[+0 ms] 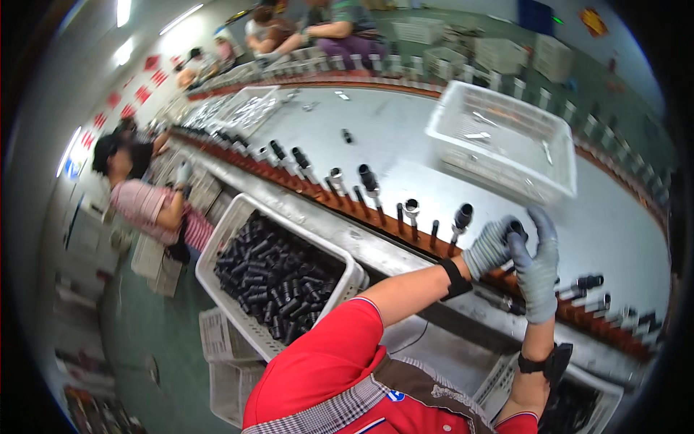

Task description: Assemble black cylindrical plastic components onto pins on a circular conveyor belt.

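Observation:
Above a row of upright pins, my two grey-gloved hands meet at a small black cylindrical sleeve. My left hand has its fingers closed round the sleeve. From the right, my right hand curves its thumb and fingers about the same piece, partly hiding it. Just left of my hands, a black sleeve sits on a silver metal socket on a pin. Another silver socket has its open end up. Farther left stands one more black-topped socket.
A brown pin rail runs along the near edge of the grey table. On the table stands a white plastic crate with a few metal pieces. At lower left, another white crate holds many black sleeves. Other people sit farther along.

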{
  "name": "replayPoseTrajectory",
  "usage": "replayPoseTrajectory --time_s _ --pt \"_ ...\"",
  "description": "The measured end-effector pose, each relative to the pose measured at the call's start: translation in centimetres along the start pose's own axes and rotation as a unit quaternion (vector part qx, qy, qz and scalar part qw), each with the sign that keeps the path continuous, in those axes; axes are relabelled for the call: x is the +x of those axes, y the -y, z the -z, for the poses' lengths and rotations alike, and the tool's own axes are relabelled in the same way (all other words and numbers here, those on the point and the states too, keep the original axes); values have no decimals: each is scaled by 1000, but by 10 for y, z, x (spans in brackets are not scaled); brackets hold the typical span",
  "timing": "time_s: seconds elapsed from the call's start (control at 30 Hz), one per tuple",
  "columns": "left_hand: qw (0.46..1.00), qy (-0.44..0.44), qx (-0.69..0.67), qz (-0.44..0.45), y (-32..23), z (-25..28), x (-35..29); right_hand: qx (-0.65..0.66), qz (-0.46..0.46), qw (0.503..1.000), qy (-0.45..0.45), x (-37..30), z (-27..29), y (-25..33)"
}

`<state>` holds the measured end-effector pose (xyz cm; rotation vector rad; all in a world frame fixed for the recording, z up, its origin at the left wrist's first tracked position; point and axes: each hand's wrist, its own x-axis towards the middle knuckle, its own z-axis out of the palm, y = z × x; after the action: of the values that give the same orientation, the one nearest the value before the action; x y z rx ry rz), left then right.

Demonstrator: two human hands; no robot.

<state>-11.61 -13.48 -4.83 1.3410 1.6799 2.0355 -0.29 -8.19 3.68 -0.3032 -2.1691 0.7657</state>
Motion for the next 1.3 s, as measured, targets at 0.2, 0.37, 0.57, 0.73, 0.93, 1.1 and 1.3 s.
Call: replayPoseTrajectory --time_s 0.2,0.37,0.57,0.73,0.93,1.1,1.3 --pt "992 9 108 -57 19 68 -11 134 -68 989 10 13 -95 35" --pt "992 39 92 -83 17 98 -15 215 -17 975 -47 1 -131 32" --pt "952 122 274 -55 -7 133 -10 10 -42 999 -2 -29 -122 28" --pt "982 -15 -175 65 167 331 -7 117 -133 984 20 -90 25 75" --pt "987 -152 35 40 91 214 29 -283 -490 824 3 -287 225 -107" --pt "922 -187 332 73 49 244 14 -231 -538 764 273 -356 182 -154" --pt "889 -150 431 -36 -13 197 -56 -375 -449 716 381 -378 182 -173"
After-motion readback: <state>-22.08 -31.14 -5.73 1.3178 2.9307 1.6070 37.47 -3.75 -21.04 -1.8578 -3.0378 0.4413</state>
